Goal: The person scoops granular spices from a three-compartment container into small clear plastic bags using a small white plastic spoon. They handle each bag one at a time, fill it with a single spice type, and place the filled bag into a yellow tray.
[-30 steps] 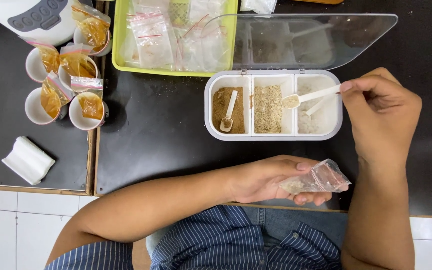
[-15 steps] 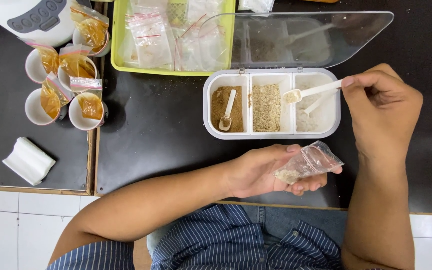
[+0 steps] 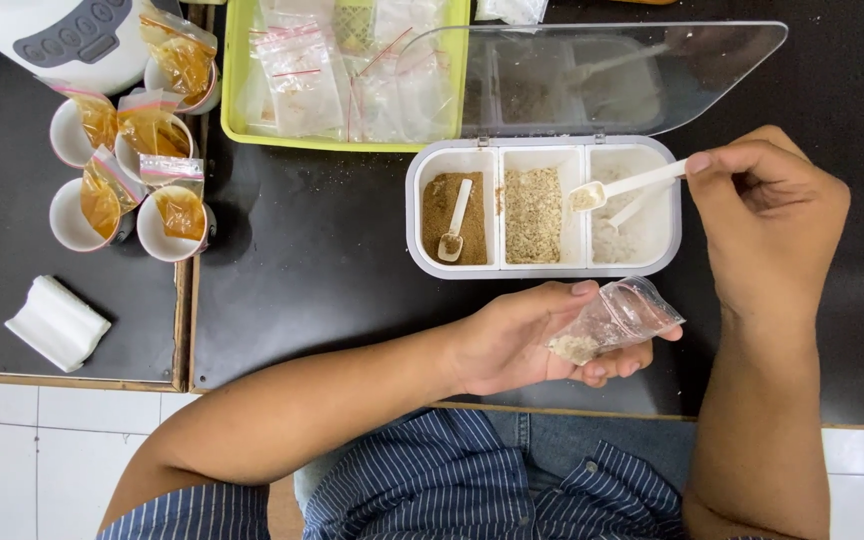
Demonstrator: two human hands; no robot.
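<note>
— What are we seeing on the black tabletop (image 3: 312, 250), biggest thing first?
— We're seeing the white three-compartment box (image 3: 542, 268) sitting mid-table, lid open.
— And our hands?
— Our right hand (image 3: 767, 225) is pinching the white spoon (image 3: 624, 186) over the right compartment; our left hand (image 3: 527, 345), near the front edge, is loosely gripping the small clear bag (image 3: 620, 318)

White three-compartment box (image 3: 542, 268) as landmark: brown powder left, tan granules middle, white grains right; white spoons. Above it, lime-green tray (image 3: 235, 90) of clear bags with red strips. Far left, white cups (image 3: 72, 215) with amber sachets. Below, blue-white striped shirt (image 3: 432, 485). Black tabletop (image 3: 302, 260).
</note>
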